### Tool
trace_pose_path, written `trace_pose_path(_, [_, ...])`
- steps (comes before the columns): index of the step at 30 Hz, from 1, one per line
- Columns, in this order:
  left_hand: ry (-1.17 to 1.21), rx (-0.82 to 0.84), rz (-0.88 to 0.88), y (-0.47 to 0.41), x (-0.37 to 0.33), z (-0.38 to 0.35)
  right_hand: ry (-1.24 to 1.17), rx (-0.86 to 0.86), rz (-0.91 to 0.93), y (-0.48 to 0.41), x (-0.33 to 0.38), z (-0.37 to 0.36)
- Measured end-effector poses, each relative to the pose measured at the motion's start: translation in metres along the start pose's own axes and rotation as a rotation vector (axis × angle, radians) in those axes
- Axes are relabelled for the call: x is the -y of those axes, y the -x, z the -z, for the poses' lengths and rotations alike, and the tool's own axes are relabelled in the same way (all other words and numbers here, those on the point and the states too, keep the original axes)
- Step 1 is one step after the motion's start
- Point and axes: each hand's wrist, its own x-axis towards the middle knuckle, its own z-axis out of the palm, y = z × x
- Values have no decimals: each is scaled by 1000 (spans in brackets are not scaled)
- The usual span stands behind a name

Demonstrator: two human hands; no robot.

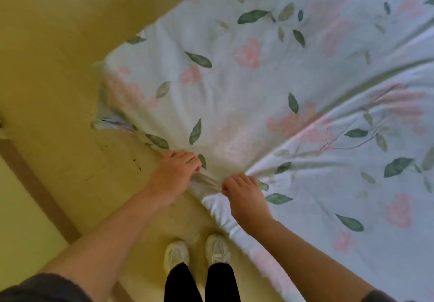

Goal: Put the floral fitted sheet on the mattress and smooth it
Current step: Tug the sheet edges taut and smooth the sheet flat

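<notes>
At 7 o'clock of the sheet (258, 78), spread toward 12–3, my left hand (175, 167) & right hand (244, 191) each pinch the bunched corner. Fabric's prob. soft, light, limp; best gripped at the gathered hem.

Both hands are right at the bed corner, left hand (175, 169) just beside the right hand (244, 193), with a bunch of sheet (258, 90) gripped between them. The sheet spreads out beyond and right of them. The floor (70, 90) is to the left and the shoes (197, 252) are just below. A loose edge hangs further left, I think.
</notes>
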Motion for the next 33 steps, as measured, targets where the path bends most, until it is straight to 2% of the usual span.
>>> trace_pose_path(3, [-86, 220, -25, 14, -17, -5, 21, 196, 80, 13, -9, -4])
trace_pose_path(5, [-180, 308, 103, 13, -33, -12, 67, 320, 91, 14, -16, -9])
trace_pose_path(8, [-258, 246, 314, 12, -59, -11, 102, 213, 98, 26, -13, -10])
trace_pose_path(10, [-240, 147, 261, 28, -89, -13, 90, 110, 41, 55, -14, -8])
trace_pose_path(12, [-140, 97, 167, 51, -123, -22, 84, 98, -50, 92, -28, -4])
trace_pose_path(16, [-90, 346, 156, 82, -192, -56, 145, 254, -207, 185, -76, 5])
trace_pose_path(17, [-95, 356, 185, 85, -208, -66, 166, 282, -241, 212, -88, 7])
trace_pose_path(20, [-86, 255, 253, 81, -236, -82, 247, 328, -290, 258, -105, 7])
trace_pose_path(23, [-95, 129, 265, 73, -243, -90, 218, 187, -342, 255, -102, -3])
trace_pose_path(25, [-78, 78, 253, 69, -239, -101, 238, 101, -309, 241, -105, -9])
trace_pose_path(27, [-70, 12, 203, 72, -232, -103, 247, 116, -227, 233, -112, -11])
trace_pose_path(30, [-59, -59, 20, 87, -240, -93, 197, 109, -85, 248, -121, -5])
trace_pose_path(33, [-47, -67, -86, 104, -257, -81, 153, 143, 5, 268, -121, 10])
